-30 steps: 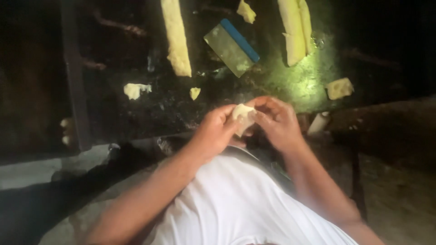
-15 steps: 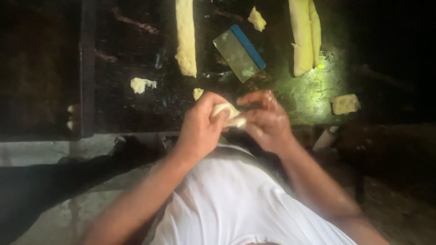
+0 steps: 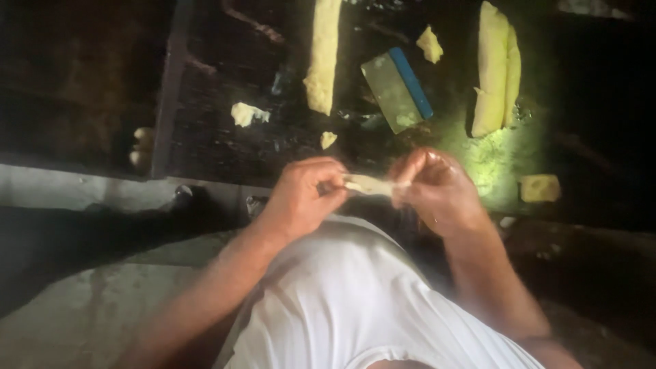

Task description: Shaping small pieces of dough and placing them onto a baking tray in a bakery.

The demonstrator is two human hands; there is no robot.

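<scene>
Dough piece [image 3: 367, 184] pinched at both ends above table edge [image 3: 205, 186] | left hand [image 3: 305, 196], right hand [image 3: 435, 189] fingers closed on it, seemingly stretching | scraper [image 3: 396, 89], dough logs [image 3: 322, 55] lie beyond.

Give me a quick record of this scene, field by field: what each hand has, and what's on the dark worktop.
left hand: pinches one end of a small pale dough piece
right hand: pinches the other end, the piece stretched between both hands
worktop: dark and shiny
dough logs: one long log left of centre, a thicker pair to the right
scraper: flat blade with a blue handle, between the logs
scraps: small dough bits scattered about, a squarish chunk at right
</scene>
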